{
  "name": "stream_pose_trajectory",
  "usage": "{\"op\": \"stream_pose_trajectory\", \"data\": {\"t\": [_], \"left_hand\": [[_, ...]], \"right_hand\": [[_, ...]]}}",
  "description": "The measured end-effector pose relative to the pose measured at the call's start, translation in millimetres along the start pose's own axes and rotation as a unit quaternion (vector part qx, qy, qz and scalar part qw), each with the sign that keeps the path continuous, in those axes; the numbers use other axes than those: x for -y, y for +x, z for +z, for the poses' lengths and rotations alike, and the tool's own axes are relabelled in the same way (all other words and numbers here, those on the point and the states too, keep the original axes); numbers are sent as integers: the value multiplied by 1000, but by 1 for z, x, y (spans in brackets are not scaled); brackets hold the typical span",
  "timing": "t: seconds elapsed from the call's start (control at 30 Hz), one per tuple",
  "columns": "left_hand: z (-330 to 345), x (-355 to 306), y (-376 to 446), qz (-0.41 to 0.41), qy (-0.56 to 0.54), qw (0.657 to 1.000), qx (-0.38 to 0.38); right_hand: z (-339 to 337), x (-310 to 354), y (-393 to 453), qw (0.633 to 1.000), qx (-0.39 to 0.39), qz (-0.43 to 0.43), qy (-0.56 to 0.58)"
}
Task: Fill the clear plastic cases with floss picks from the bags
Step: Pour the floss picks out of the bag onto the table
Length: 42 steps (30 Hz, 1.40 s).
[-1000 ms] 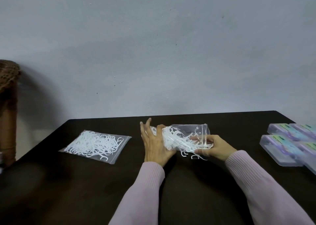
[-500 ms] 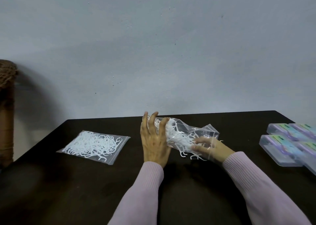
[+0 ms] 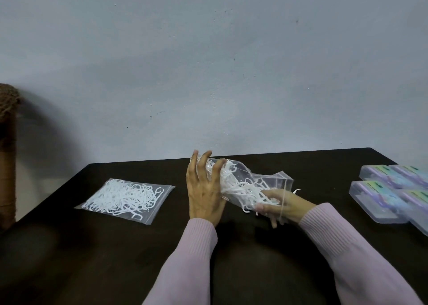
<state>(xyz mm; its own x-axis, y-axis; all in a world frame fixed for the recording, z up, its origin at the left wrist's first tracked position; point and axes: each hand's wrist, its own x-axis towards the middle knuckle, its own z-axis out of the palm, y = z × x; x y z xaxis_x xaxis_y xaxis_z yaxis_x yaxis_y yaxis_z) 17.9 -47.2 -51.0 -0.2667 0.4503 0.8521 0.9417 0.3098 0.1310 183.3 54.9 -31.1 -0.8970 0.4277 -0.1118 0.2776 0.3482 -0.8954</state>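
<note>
Lifted higher now, one bag [image 3: 259, 179] gripped by left hand [image 3: 203, 188] and right hand [image 3: 278, 205]; second bag [image 3: 125, 198] flat, four cases [image 3: 391, 193].

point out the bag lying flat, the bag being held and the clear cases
flat bag [image 3: 125, 198], head view, middle of its picks
held bag [image 3: 273, 179], head view, clear upper part
clear cases [image 3: 379, 202], head view, lid of nearest case

We see a dark surface [image 3: 115, 258] carrying a flat bag of floss picks [image 3: 125, 198] at left, clear cases [image 3: 391, 195] at right.
</note>
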Motion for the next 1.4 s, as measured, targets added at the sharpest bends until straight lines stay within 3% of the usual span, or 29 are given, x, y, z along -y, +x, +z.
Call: {"op": "stream_pose_trajectory", "data": {"t": [0.17,0.5,0.77,1.0,1.23,1.4], "left_hand": [[2,9,0,-34,3,999,0],[0,20,0,-145,23,989,-28],[-6,27,0,-241,23,970,-30],[-5,24,0,-228,19,973,-30],[-2,22,0,-237,-1,971,-28],[-1,20,0,-243,-12,969,-33]], "right_hand": [[-6,-4,2,1000,-4,-6,1],[-22,-11,-3,969,-198,-17,-146],[-26,-18,0,957,-188,23,-218],[-23,-19,4,953,-203,7,-226],[-23,-21,6,954,-250,-35,-163],[-24,-21,7,939,-276,-24,-204]]}}
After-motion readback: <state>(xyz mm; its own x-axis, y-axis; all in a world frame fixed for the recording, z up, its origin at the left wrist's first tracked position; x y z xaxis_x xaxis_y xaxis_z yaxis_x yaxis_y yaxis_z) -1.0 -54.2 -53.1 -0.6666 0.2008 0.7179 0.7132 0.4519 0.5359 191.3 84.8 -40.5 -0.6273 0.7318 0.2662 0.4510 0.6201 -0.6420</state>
